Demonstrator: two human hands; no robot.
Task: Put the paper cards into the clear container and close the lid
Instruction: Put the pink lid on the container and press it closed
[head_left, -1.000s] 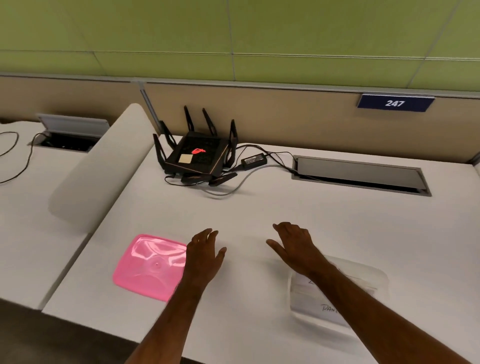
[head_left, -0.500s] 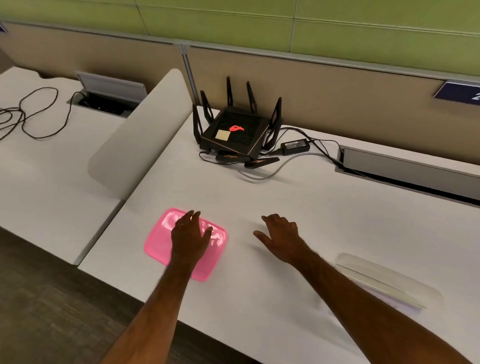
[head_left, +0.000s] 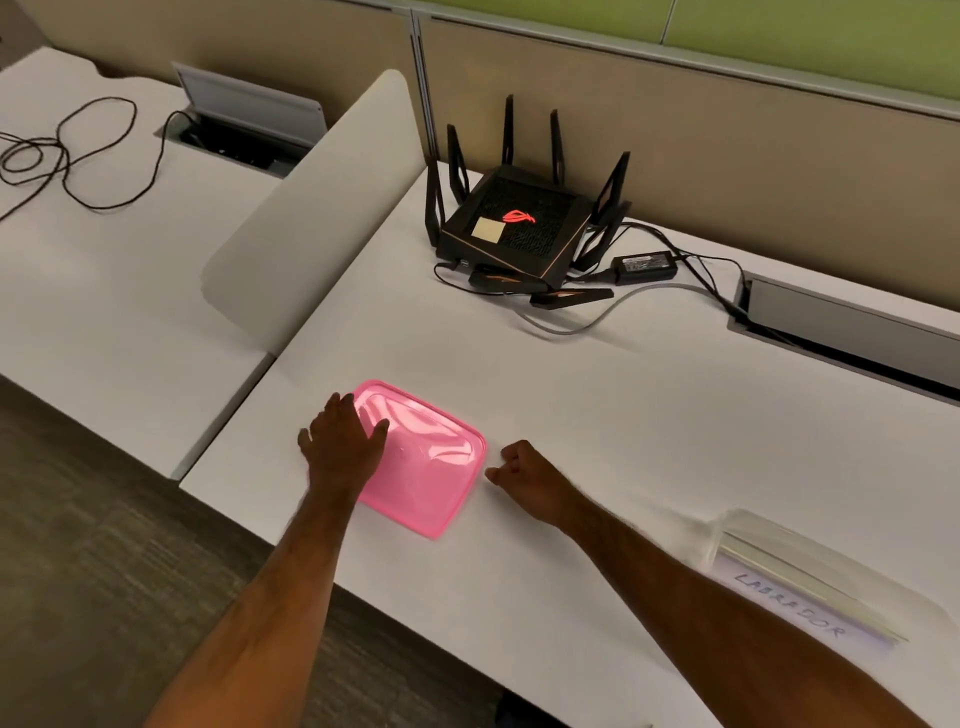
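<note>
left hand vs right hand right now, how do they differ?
The left hand lies spread and flat on the near-left part of the pink lid; the right hand is curled, fingers tucked, just off the lid's right edge. Whether the right hand touches that edge is unclear. Neither has lifted the lid, which lies flat on the white desk. Both hands are bare and hold nothing else.

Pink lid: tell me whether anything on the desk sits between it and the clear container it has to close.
Nothing visible lies on the desk between the pink lid and the clear container. Only the right hand and its forearm cross that stretch. The left hand rests on the lid's left edge.
</note>
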